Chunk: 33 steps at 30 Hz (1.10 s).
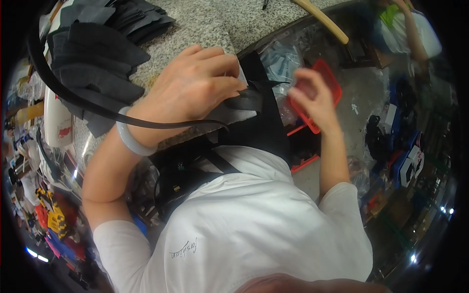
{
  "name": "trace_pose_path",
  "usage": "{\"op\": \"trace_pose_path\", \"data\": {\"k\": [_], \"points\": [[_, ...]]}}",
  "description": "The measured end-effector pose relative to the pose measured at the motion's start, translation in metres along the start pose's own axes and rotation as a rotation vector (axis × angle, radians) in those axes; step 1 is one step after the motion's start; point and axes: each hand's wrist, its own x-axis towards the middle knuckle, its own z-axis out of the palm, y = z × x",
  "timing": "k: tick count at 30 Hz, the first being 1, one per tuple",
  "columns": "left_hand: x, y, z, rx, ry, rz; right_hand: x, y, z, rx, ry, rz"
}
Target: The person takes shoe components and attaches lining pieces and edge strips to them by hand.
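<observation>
Nearest to me is just my own white t-shirt point(254, 224), filling the bottom of the view, with both forearms going up from it. There's a grey bangle point(131, 139) on my left wrist. Down on the near left there's a jumble of colourful small stuff, too blurry to name.

A bit further out, my left hand point(198, 80) is bent over a piece of black fabric point(261, 122), fingers curled down and pinched on its top edge along with a strip of black webbing point(246, 100). So that grip is closed on the fabric, which hangs right in the middle between my two hands, at the edge of the speckled stone counter point(205, 24). A thin black strap point(63, 90) loops from the upper left across my left wrist.

My right hand point(312, 100) is just right of the fabric, in front of a red plastic tray point(327, 85). Its fingers are curled in, but I honestly can't tell if it's holding anything.

Farther left on the counter sits a stack of dark grey cut fabric pieces point(93, 63). At the far right another person in a white top point(408, 31) is working, with a wooden handle point(325, 19) nearby
</observation>
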Motion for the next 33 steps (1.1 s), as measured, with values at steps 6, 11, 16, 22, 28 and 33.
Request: {"op": "trace_pose_path", "data": {"k": [6, 11, 16, 22, 28, 33], "points": [[-0.009, -0.004, -0.004, -0.124, 0.020, -0.042, 0.025, -0.087, 0.050, -0.050, -0.347, -0.335], [-0.020, 0.007, 0.005, -0.122, 0.095, -0.214, 0.037, -0.080, 0.061, 0.205, -0.499, 0.056], [-0.024, 0.013, 0.011, -0.097, 0.181, -0.213, 0.045, -0.070, 0.067, 0.212, -0.522, 0.083], [-0.027, 0.018, 0.014, -0.050, 0.217, -0.302, 0.050, -0.077, 0.070, 0.211, -0.540, 0.089], [-0.030, 0.024, 0.016, -0.037, 0.277, -0.350, 0.054, -0.081, 0.070, 0.113, -0.568, 0.062], [-0.030, 0.026, 0.019, 0.017, 0.306, -0.380, 0.056, -0.078, 0.069, 0.110, -0.578, 0.064]]}}
